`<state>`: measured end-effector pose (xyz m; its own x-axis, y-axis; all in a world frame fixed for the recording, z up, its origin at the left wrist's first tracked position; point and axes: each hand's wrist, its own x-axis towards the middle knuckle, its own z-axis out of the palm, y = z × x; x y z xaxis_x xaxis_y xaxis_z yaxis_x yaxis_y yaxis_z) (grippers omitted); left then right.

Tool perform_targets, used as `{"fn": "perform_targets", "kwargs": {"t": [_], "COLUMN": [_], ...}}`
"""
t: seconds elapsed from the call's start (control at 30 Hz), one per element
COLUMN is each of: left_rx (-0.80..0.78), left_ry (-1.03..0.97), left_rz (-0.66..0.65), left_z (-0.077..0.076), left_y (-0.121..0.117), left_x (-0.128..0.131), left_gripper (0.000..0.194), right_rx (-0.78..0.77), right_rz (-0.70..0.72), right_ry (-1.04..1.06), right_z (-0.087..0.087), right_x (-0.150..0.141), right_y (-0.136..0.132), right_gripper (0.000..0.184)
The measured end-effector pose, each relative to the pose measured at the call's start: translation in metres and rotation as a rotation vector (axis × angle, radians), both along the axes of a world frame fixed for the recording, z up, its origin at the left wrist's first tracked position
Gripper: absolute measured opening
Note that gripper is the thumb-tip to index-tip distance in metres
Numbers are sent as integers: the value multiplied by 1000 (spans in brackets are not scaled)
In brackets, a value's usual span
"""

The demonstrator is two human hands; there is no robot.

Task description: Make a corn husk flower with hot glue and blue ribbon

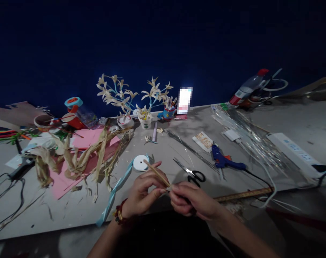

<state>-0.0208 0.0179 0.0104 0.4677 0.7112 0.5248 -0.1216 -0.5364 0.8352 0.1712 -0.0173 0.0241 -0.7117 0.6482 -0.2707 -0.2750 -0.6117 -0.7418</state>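
Observation:
A narrow tan strip (157,172), which looks like dried corn husk, slants up and left between my hands. My left hand (145,191), with a beaded bracelet at the wrist, is curled around it, thumb and fingers near its lower end. My right hand (188,199) pinches that lower end, its other fingers folded in. A white spool (140,163) with light blue tape (111,195) lies just beyond my left hand. Black-handled scissors (191,173) lie beyond my right hand. The strip's lowest tip is hidden by my fingers.
Dried husks (68,161) cover pink paper (59,182) at left. Husk flowers (117,91) stand in cups at the back. On the right are a blue glue gun (224,161), thin wires (190,147), a wooden ruler (243,194), a power strip (293,152) and a bottle (247,87).

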Motion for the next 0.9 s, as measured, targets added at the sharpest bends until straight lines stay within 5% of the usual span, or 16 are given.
{"fn": "perform_targets", "kwargs": {"t": [0.13, 0.3, 0.4, 0.5, 0.8, 0.9], "left_rx": [-27, -32, -22, -24, -135, -180], "left_ry": [4, 86, 119, 91, -9, -14], "left_rz": [-10, 36, 57, 27, -39, -38], "left_z": [0, 6, 10, 12, 6, 1], "left_y": [1, -1, -3, -5, -7, -6], "left_x": [-2, -2, -1, -1, -4, -4], "left_gripper": [9, 2, 3, 6, 5, 6], "right_rx": [30, 600, 768, 697, 28, 95], "right_rz": [20, -138, -148, -110, 85, 87], "right_ry": [-46, -592, -756, -718, -48, -98], "right_z": [1, 6, 8, 8, 8, 9], "right_x": [3, 4, 4, 5, 6, 7], "right_y": [0, -3, -3, -1, 5, 4], "right_gripper": [52, 52, 50, 55, 57, 58]}}
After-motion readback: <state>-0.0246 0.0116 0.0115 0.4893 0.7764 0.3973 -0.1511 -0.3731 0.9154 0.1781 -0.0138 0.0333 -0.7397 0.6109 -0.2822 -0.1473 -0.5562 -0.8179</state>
